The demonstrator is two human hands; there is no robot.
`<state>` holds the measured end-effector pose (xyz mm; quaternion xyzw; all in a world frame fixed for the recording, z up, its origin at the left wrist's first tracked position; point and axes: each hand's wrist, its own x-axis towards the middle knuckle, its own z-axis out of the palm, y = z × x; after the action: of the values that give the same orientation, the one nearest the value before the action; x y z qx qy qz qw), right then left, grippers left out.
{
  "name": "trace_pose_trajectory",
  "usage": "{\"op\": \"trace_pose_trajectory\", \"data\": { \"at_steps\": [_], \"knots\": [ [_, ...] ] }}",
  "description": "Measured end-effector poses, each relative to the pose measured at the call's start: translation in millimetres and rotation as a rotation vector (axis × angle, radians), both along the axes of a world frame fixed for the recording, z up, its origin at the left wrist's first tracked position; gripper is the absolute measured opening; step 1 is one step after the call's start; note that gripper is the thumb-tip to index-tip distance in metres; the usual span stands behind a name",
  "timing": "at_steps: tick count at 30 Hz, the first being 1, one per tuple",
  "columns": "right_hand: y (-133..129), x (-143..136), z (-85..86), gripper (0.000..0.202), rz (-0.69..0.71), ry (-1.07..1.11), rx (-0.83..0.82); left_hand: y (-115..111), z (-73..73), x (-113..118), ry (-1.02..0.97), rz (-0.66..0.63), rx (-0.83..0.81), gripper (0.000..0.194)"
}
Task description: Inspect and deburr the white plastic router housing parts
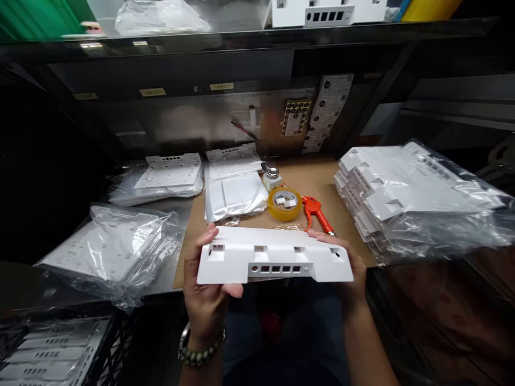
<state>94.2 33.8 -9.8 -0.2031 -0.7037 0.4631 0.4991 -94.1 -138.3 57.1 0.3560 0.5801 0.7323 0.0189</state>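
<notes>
Held up over the front edge of the bench is a white plastic router housing [277,252]. A row of square port openings and a round hole face me. My left hand [209,273] grips its left end, the thumb under the lower edge. Around the right end my right hand [349,262] is wrapped, with most fingers hidden behind the part. Just beyond the housing lie a roll of yellow tape [285,213] with small white pieces inside its ring, and an orange air blow gun [316,212].
Bagged white housings [394,182] are stacked at right. More bagged panels [108,244] lie at left, near flat white panels [171,171] and clear plastic bags [235,195]. A small white bottle [272,179] stands behind the tape. A metal shelf [225,43] crosses above; a black crate [116,343] sits lower left.
</notes>
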Motion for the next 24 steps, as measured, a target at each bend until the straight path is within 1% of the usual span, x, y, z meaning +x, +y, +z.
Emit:
{"op": "trace_pose_trajectory", "data": {
  "at_steps": [2, 4, 5, 6, 7, 8, 10, 11, 12, 13, 14, 15, 17, 18, 20, 21, 24],
  "knots": [
    [-0.3, -0.1, -2.0, 0.032, -0.013, 0.027, 0.026, -0.1, -5.7, -0.8, 0.017, -0.014, 0.021, 0.074],
    [-1.5, 0.1, -2.3, 0.028, -0.041, 0.076, 0.057, 0.9, -8.6, -1.4, -0.041, -0.028, 0.1, 0.07],
    [-2.6, 0.6, -1.5, 0.027, -0.057, 0.102, 0.074, 1.6, -8.6, -2.3, -0.118, -0.045, 0.158, 0.065],
    [-4.0, 1.4, -0.1, 0.027, -0.075, 0.13, 0.095, 2.0, -7.6, -3.9, -0.235, -0.077, 0.216, 0.061],
    [-5.7, 2.4, 1.7, 0.028, -0.087, 0.154, 0.124, 1.9, -5.9, -6.5, -0.391, -0.137, 0.254, 0.06],
    [-7.4, 3.4, 3.8, 0.028, -0.096, 0.17, 0.16, 1.4, -4.0, -9.9, -0.57, -0.228, 0.26, 0.063],
    [-10.7, 4.8, 7.6, 0.028, -0.102, 0.171, 0.24, -1.4, -1.3, -18.1, -0.897, -0.494, 0.181, 0.074],
    [-11.8, 5.0, 8.8, 0.027, -0.104, 0.158, 0.276, -3.4, -1.3, -21.9, -1.003, -0.641, 0.129, 0.079],
    [-12.4, 4.9, 9.3, 0.026, -0.106, 0.141, 0.296, -5.6, -2.4, -24.8, -1.057, -0.769, 0.093, 0.08],
    [-12.4, 4.5, 8.9, 0.025, -0.111, 0.13, 0.29, -7.7, -4.4, -26.7, -1.068, -0.855, 0.085, 0.079],
    [-12.0, 4.1, 7.7, 0.025, -0.121, 0.13, 0.251, -9.7, -7.0, -27.2, -1.052, -0.894, 0.099, 0.076],
    [-11.0, 4.3, 5.6, 0.029, -0.133, 0.136, 0.18, -11.3, -9.6, -26.6, -1.027, -0.895, 0.124, 0.072],
    [-8.3, 7.5, -0.5, 0.041, -0.178, 0.124, -0.015, -13.3, -13.1, -22.9, -0.977, -0.836, 0.182, 0.072],
    [-6.9, 11.0, -4.2, 0.043, -0.203, 0.096, -0.112, -13.7, -13.5, -20.5, -0.958, -0.803, 0.2, 0.075],
    [-4.9, 20.9, -11.8, 0.034, -0.216, 0.029, -0.259, -13.8, -12.6, -16.2, -0.934, -0.785, 0.22, 0.083],
    [-4.6, 26.5, -15.2, 0.032, -0.181, 0.009, -0.312, -13.9, -12.0, -14.7, -0.93, -0.798, 0.229, 0.087],
    [-6.3, 39.1, -21.3, 0.045, 0.009, 0.004, -0.44, -15.8, -15.3, -13.3, -0.954, -0.877, 0.249, 0.096]
  ]
}}
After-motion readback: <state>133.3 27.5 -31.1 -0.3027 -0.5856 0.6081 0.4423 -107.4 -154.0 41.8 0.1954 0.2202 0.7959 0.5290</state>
